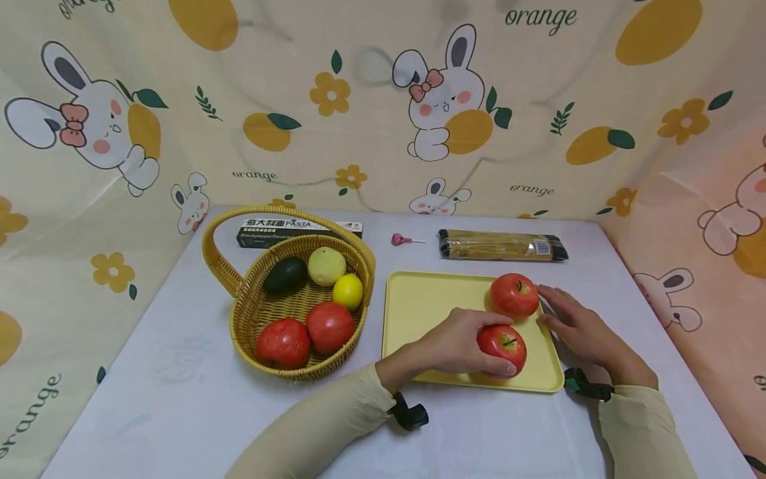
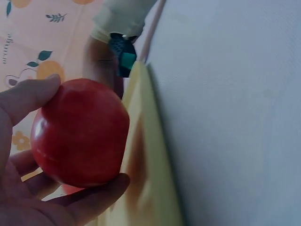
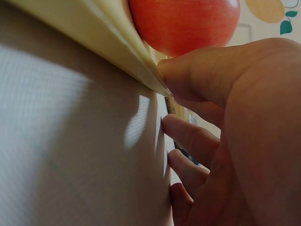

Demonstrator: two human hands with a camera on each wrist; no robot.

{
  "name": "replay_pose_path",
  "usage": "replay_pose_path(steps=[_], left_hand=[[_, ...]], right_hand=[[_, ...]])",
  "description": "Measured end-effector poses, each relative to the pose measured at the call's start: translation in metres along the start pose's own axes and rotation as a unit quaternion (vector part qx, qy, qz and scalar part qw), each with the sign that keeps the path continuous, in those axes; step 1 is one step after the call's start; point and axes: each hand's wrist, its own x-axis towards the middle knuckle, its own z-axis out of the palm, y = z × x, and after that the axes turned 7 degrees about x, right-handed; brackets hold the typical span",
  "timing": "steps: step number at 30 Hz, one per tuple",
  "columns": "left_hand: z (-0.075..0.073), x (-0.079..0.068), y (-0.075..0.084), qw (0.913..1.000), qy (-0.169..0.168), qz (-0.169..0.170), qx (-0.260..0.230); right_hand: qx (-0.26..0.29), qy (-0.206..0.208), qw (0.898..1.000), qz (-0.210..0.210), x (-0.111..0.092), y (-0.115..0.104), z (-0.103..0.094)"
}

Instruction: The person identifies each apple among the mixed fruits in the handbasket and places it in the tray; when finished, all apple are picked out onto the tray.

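Observation:
My left hand [image 1: 457,339] grips a red apple [image 1: 507,346] over the front right part of a yellow tray [image 1: 433,299]. In the left wrist view, thumb and fingers curve around this apple [image 2: 80,134]. A second red apple [image 1: 513,293] sits behind it, near the tray's back right corner. Beside the tray's right edge is my right hand [image 1: 583,332], holding nothing, its fingers loosely bent. From the right wrist, its thumb appears at the tray's rim [image 3: 127,61], close to the far apple [image 3: 186,23]; whether they touch I cannot tell.
A wicker basket [image 1: 239,332] with a tall handle stands left of the tray, containing two red fruits, a dark green avocado, a pale green fruit and a yellow one. Behind lie a pasta box [image 1: 257,236], a pink lollipop [image 1: 402,239] and a long packet of noodles [image 1: 499,246].

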Motion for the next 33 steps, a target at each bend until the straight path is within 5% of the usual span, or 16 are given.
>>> replay_pose_path(steps=[8,17,25,33], left_hand=[[0.021,0.015,0.007,0.9998,0.008,0.002,-0.016],[0.035,0.023,0.015,0.9987,0.01,0.042,0.027],[0.036,0.025,0.014,0.9961,0.022,0.045,0.073],[0.02,0.006,0.014,0.9939,0.037,0.029,0.099]], right_hand=[[-0.002,0.001,1.0,0.002,-0.001,-0.003,-0.001],[0.004,0.0,1.0,0.003,-0.001,-0.002,0.0],[0.004,-0.001,1.0,-0.001,0.001,-0.001,-0.001],[-0.001,-0.003,1.0,-0.008,0.0,0.001,0.0]])
